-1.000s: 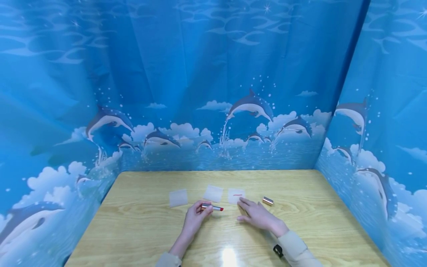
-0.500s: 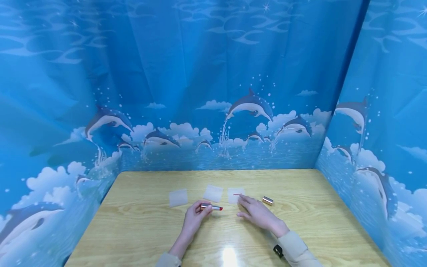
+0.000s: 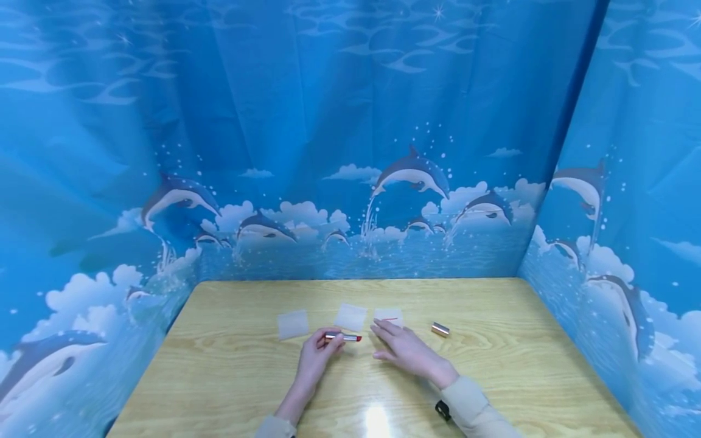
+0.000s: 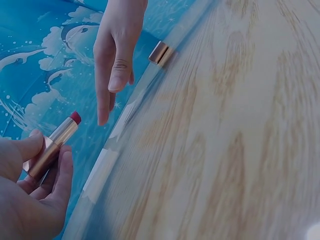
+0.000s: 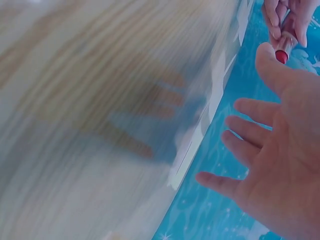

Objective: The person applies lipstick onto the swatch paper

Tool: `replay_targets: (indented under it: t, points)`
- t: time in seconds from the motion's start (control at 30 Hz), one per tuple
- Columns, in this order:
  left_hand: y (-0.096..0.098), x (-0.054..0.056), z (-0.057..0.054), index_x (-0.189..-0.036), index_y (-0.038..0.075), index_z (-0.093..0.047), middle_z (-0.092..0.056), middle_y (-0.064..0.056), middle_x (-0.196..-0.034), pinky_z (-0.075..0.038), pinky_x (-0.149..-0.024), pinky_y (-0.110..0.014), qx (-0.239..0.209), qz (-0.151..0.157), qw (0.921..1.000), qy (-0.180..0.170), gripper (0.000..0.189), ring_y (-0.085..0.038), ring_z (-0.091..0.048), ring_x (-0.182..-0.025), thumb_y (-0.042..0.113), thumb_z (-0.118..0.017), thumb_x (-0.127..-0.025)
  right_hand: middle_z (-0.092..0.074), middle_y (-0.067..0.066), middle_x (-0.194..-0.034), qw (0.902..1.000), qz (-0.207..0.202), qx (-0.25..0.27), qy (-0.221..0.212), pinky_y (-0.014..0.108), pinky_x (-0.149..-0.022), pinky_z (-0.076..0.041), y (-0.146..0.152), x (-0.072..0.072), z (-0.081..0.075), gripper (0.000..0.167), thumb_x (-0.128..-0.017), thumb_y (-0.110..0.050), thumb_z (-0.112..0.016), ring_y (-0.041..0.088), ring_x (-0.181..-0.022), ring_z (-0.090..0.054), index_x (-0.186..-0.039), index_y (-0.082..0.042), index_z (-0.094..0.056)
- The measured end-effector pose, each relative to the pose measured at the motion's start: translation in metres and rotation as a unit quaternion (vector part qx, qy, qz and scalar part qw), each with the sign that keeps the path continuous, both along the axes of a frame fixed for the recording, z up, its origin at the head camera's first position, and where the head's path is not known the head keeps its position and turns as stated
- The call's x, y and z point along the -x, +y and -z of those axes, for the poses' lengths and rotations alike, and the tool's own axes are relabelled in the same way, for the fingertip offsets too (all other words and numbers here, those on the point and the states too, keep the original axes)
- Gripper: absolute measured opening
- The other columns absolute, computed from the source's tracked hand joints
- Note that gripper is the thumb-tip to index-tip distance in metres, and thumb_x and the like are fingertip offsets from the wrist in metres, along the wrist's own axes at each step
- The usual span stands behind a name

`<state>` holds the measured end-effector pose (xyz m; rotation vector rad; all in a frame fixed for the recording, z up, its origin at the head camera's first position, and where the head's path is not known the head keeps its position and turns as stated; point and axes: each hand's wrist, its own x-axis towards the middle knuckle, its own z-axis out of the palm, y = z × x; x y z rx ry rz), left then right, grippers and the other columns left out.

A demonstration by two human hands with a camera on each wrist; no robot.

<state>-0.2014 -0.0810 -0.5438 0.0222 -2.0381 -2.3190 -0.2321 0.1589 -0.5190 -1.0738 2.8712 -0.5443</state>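
My left hand [image 3: 314, 360] pinches an uncapped lipstick [image 4: 60, 139] between thumb and fingers, its red tip facing right. My right hand [image 3: 411, 353] has its fingers spread and holds nothing. In the right wrist view its palm and relaxed fingers show above the table, and the lipstick's red tip is close to its thumb. The right paper square [image 3: 381, 314] bears a red streak, and the right fingers partly cover it in the head view. Past the left hand lie the middle paper square [image 3: 350, 317] and the left paper square [image 3: 292, 324].
A metallic rose-gold lipstick cap [image 3: 440, 330] lies on its side to the right of the right hand. All of this is on a wood-grain table [image 3: 230, 377], with a blue dolphin-print curtain [image 3: 339, 152] along its back and sides.
My right hand has moved left, off the spot beside the right paper square and nearer the lipstick. The left hand, still holding the lipstick, has shifted slightly left and up.
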Motion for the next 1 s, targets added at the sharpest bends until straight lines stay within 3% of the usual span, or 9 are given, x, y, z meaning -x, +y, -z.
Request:
replay_targets:
  t: [0.23,0.5,1.0]
  points:
    - [-0.006,0.001,-0.001,-0.121,-0.016,-0.059,-0.071,-0.026,-0.105,-0.062,-0.086,-0.029,0.008,-0.015,0.9999,0.000,0.035,-0.015,-0.071,-0.089,0.009,-0.068,-0.098,-0.037,0.018,-0.160,0.9996,-0.013,-0.021,-0.012,0.070,-0.114,-0.030,-0.017,0.002,0.000,0.070,-0.099,-0.040,-0.063,0.039,-0.144,-0.038,-0.152,0.000,-0.040]
    - [-0.013,0.003,-0.003,-0.122,-0.018,-0.057,-0.071,-0.024,-0.105,-0.061,-0.087,-0.028,-0.011,-0.026,0.9996,0.000,0.038,-0.009,-0.070,-0.086,0.009,-0.068,-0.097,-0.033,0.017,-0.162,0.9982,-0.029,-0.042,-0.030,0.070,-0.115,-0.029,-0.030,0.004,0.002,0.075,-0.099,-0.045,-0.060,0.038,-0.147,-0.035,-0.154,-0.001,-0.036]
    - [-0.015,0.004,-0.004,-0.123,-0.017,-0.057,-0.070,-0.024,-0.108,-0.061,-0.089,-0.028,-0.019,-0.027,0.9995,-0.003,0.038,-0.009,-0.070,-0.088,0.010,-0.067,-0.098,-0.032,0.013,-0.163,0.9958,-0.009,-0.070,-0.058,0.066,-0.119,-0.026,-0.035,0.008,0.005,0.077,-0.098,-0.052,-0.057,0.034,-0.148,-0.033,-0.155,-0.004,-0.036]
